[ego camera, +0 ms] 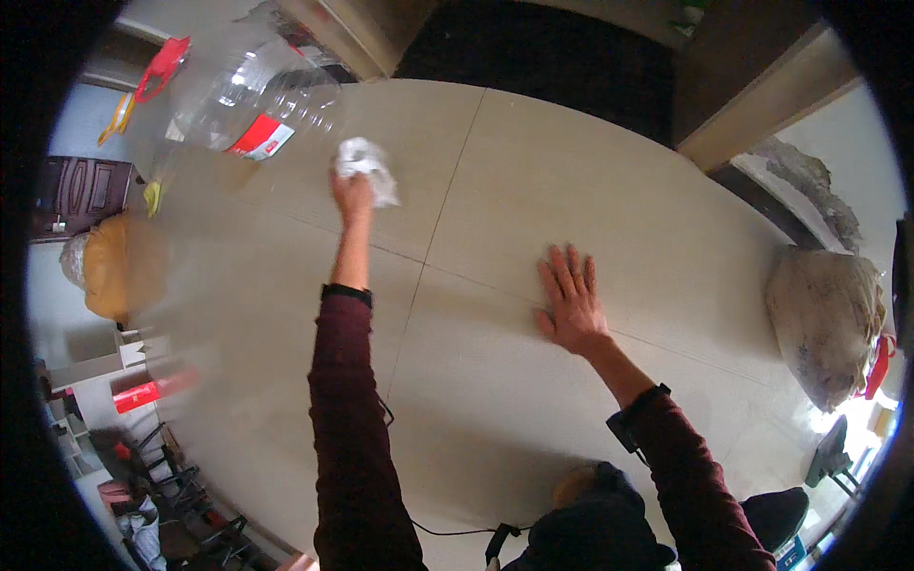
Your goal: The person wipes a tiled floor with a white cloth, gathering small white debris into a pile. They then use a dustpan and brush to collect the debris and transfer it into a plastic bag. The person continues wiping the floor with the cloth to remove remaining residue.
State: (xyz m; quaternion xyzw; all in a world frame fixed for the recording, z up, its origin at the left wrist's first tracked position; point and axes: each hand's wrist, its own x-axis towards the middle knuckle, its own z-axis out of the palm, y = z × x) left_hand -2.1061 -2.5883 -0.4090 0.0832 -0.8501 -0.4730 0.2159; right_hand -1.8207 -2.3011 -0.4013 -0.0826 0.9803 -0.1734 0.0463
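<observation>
My left hand [351,191] is shut on a crumpled white cloth or tissue [363,163], which rests against the tiled floor [493,185]. Just beyond it to the left lies a large clear plastic bottle [278,93] with a red and white label and a red handle [164,68]. Flat on the tiles, palm down and with fingers spread, my right hand [570,303] holds nothing. Thin dark joints cross the pale tiles between the two hands.
A stained, full sack [825,321] stands at the right wall. Ahead, a doorway opens onto a dark floor [543,68] between wooden frames. On the left are an orange-brown bag [114,268], a red box [137,397] and cluttered black metal racks [189,492]. A cable [453,532] runs near my body.
</observation>
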